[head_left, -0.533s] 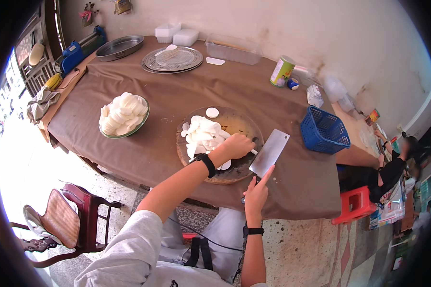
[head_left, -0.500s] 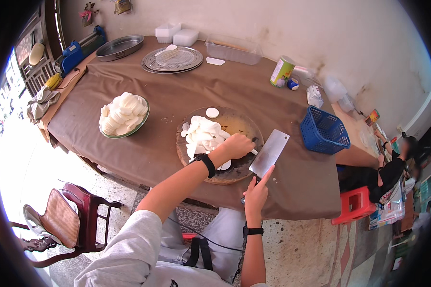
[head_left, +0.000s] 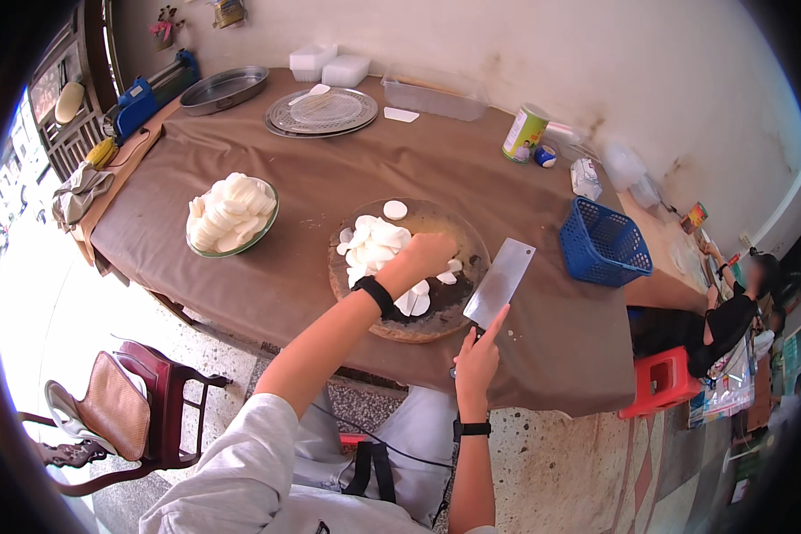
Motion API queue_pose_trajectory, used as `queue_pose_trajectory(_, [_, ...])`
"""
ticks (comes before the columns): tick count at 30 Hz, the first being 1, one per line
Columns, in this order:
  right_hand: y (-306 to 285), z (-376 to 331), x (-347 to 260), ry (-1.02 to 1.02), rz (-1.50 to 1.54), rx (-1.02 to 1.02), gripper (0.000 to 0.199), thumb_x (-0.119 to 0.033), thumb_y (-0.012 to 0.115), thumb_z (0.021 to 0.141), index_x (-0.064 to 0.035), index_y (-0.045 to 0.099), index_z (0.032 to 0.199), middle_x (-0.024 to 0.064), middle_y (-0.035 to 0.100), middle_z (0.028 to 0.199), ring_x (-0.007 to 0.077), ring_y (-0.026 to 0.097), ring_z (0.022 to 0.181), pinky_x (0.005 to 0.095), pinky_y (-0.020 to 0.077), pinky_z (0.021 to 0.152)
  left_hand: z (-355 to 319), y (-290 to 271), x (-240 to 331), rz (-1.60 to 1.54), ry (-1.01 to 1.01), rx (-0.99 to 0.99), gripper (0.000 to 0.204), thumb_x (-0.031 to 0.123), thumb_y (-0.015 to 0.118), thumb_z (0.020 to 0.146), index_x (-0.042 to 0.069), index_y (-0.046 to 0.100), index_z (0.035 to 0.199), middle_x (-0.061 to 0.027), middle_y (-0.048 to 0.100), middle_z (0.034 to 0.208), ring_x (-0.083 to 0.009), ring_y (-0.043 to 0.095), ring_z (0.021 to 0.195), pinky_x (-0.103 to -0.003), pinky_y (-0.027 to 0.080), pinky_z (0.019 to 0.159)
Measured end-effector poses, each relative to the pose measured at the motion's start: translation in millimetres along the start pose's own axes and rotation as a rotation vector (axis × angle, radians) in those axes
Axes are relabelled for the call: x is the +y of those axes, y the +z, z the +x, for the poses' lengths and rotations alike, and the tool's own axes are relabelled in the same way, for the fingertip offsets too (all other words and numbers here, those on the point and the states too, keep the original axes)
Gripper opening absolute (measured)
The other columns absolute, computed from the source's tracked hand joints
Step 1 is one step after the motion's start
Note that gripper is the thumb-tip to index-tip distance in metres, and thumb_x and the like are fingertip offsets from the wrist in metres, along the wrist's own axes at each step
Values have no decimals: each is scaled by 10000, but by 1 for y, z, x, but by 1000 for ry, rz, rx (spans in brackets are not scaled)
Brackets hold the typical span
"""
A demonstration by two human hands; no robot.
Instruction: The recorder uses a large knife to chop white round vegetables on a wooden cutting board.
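A round wooden chopping board [head_left: 465, 233] lies on the brown-covered table [head_left: 329, 178]. A heap of white slices [head_left: 374, 245] sits on it. My left hand [head_left: 425, 258] rests over the slices near the board's middle, fingers curled on them. My right hand [head_left: 479, 356] grips the handle of a steel cleaver [head_left: 500, 283], whose broad blade is raised just off the board's right edge. A black band is on each wrist.
A green bowl [head_left: 231, 215] heaped with white slices stands to the left. A blue basket [head_left: 603, 242], a tin can [head_left: 525, 133], round metal trays [head_left: 322, 111] and white boxes are farther back. A wooden chair [head_left: 120, 414] and a red stool [head_left: 660, 383] flank me; a person sits at right.
My left hand has shifted slightly on the slices. The cleaver stays raised at the board's right edge.
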State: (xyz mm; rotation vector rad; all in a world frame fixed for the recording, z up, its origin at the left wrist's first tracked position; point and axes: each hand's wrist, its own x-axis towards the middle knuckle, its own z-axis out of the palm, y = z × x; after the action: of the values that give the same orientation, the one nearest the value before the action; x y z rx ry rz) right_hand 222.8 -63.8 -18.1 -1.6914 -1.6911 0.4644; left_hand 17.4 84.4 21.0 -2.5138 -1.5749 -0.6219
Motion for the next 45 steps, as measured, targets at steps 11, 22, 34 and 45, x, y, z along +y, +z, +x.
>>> queue_pose_trajectory(11, [-3, 0, 4, -38, 3, -2, 859, -93, 551, 1086, -156, -10, 1733, 251, 734, 813, 374, 713, 569, 501, 585, 591, -10, 16, 13, 100, 143, -163, 126, 117, 773, 802, 55, 784, 911, -143, 794, 918, -331, 794, 905, -424, 633, 746])
queue_pose_trajectory(22, [-4, 0, 3, 1, 38, -21, 852, -84, 550, 1086, -160, 2, 1733, 244, 727, 815, 358, 703, 555, 493, 570, 560, -12, -13, 12, -138, 77, -51, 220, 153, 785, 847, 39, 740, 1029, -178, 769, 874, -367, 772, 876, -466, 622, 723])
queue_pose_trajectory(34, [-10, 4, 1, -3, 19, -26, 818, -111, 550, 1090, -106, 35, 1727, 192, 709, 696, 377, 707, 577, 512, 568, 573, -52, -15, 1, 299, 146, -178, 266, 198, 761, 879, 75, 749, 1115, -104, 765, 960, -313, 747, 980, -455, 616, 751])
queue_pose_trajectory(45, [4, 5, 8, -89, -66, 59, 847, -116, 570, 1080, -121, 27, 1729, 217, 698, 709, 377, 699, 565, 519, 567, 588, 9, -28, -124, 80, -389, -112, 554, 371, 722, 932, 154, 624, 1432, -146, 710, 1323, -378, 622, 1306, -522, 553, 1040])
